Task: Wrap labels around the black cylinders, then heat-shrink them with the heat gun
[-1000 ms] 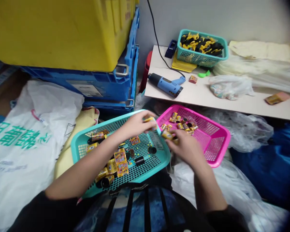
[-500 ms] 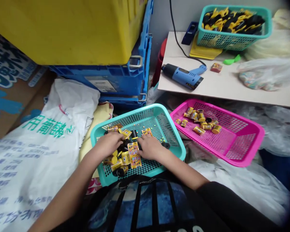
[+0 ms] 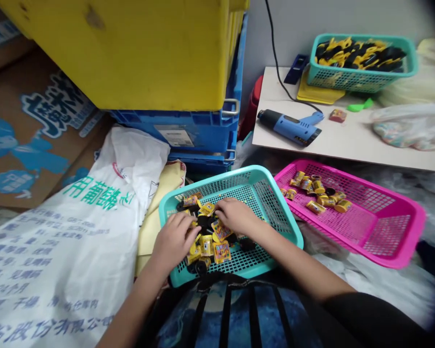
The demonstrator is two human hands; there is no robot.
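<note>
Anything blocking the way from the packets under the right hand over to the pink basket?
Only the raised rim of the teal basket, on its right side; the pink basket lies just beyond it. The right hand rests on the packets; nothing else visible stands in between.

A yellow bin (image 3: 123, 53) tops blue crates (image 3: 199, 135) beside a grey wall (image 3: 293, 29).

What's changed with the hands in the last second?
Both hands moved into the teal mesh basket: the right hand came across from the pink mesh basket, and the left hand came down from the far rim. They now rest on yellow packets and black pieces. The yellow pieces in the pink basket stayed put.
</note>
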